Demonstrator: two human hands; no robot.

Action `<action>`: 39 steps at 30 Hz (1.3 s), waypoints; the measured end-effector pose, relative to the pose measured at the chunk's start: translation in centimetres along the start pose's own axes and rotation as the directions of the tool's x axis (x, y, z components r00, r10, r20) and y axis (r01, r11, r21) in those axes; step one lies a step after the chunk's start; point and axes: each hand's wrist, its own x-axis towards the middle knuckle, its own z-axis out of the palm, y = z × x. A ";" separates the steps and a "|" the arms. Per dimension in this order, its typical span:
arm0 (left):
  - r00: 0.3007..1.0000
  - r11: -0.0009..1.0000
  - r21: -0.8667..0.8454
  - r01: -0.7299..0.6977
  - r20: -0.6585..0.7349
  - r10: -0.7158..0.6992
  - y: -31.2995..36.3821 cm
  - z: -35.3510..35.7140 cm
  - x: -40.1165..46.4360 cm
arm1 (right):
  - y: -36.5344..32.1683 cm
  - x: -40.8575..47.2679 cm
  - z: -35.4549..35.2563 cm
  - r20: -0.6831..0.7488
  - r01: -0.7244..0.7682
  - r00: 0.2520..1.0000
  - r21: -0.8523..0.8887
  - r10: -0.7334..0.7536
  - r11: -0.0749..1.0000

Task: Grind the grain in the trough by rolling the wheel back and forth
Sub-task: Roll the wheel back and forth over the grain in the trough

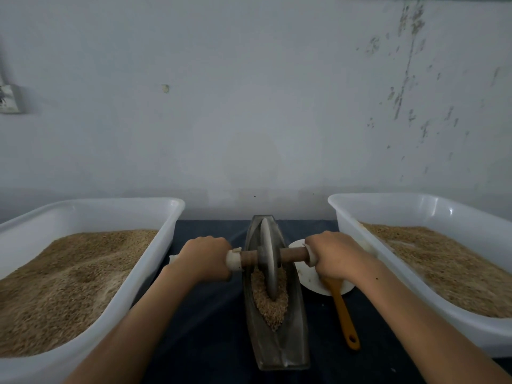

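The grey metal disc wheel [268, 259] stands upright in the narrow, boat-shaped grey trough [277, 339] between both hands, its rim sunk in tan grain [270, 300]. The left hand [203, 259] and right hand [333, 257] each curl round a white-wrapped end of the brown wooden axle [293, 254], hiding the ends.

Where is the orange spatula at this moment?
In the head view the spatula lies on the dark table right of the trough, its head on the white plate under the right hand, beside the right tub.
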 end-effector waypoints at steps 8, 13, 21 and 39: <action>1.000 1.000 0.027 0.000 -0.013 0.001 0.1 -0.1 0.1 | -0.1 -0.2 -0.3 0.067 -0.008 0.998 0.037 0.006 0.999; 0.984 0.998 0.046 0.040 -0.176 -0.031 0.2 0.6 0.3 | 0.0 0.6 1.6 -0.212 -0.003 0.977 -0.041 -0.006 0.999; 0.989 0.999 0.031 0.035 -0.141 -0.030 0.2 0.6 0.2 | 0.5 0.6 2.1 -0.229 0.035 0.973 -0.013 -0.037 0.999; 0.982 0.998 0.010 0.065 -0.176 -0.062 0.2 0.8 0.4 | 0.8 1.5 3.1 -0.365 0.051 0.929 -0.033 -0.060 0.998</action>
